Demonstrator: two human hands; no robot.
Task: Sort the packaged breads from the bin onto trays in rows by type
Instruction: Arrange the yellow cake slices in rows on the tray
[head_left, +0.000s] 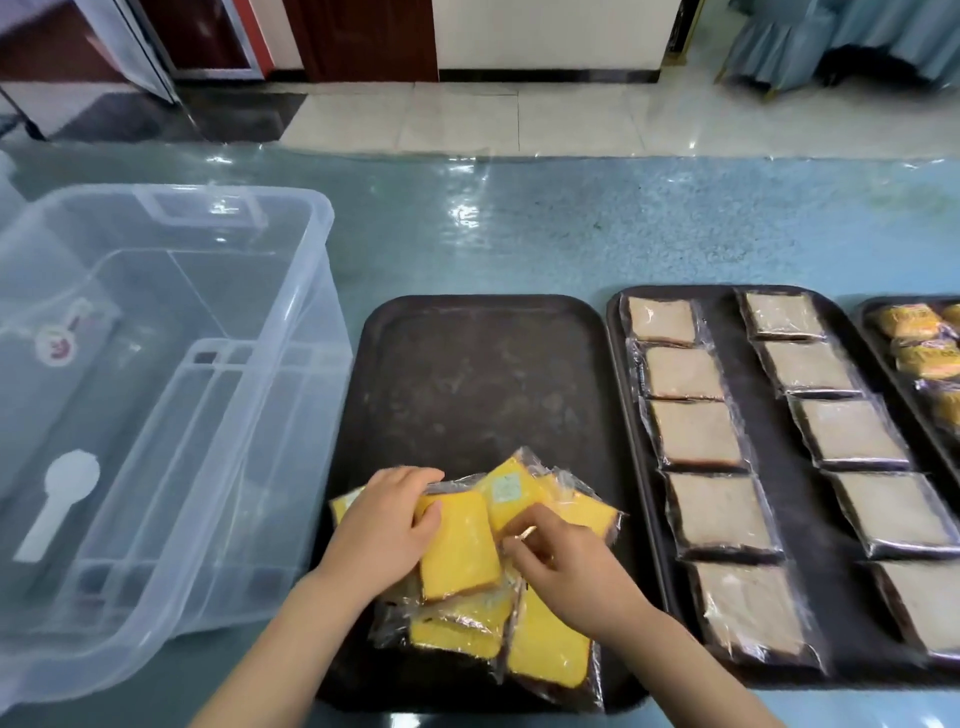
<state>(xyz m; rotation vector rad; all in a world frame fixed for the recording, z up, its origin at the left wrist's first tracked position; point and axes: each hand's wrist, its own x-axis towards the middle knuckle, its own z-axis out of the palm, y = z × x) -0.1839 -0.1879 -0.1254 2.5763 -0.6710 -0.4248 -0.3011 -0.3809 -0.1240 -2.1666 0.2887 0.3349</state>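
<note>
Head view: both hands (384, 525) (566, 566) grip yellow bread packets (460, 545) heaped on the near tray (467, 364).

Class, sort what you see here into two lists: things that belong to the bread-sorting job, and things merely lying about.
Part of the job:
clear plastic bin
dark left tray
pile of yellow packaged bread slices
dark middle tray with pale packaged slices in two rows
left hand
right hand

Lying about:
white scoop-shaped piece
blue chair covers

Wrapped breads on dark trays beside a clear bin

Yellow slices (460, 540) lie heaped on the near end of the left tray (467, 374); pale slices (698, 431) fill two rows on the middle tray (748, 395); the bin (171, 395) stands left.
</note>
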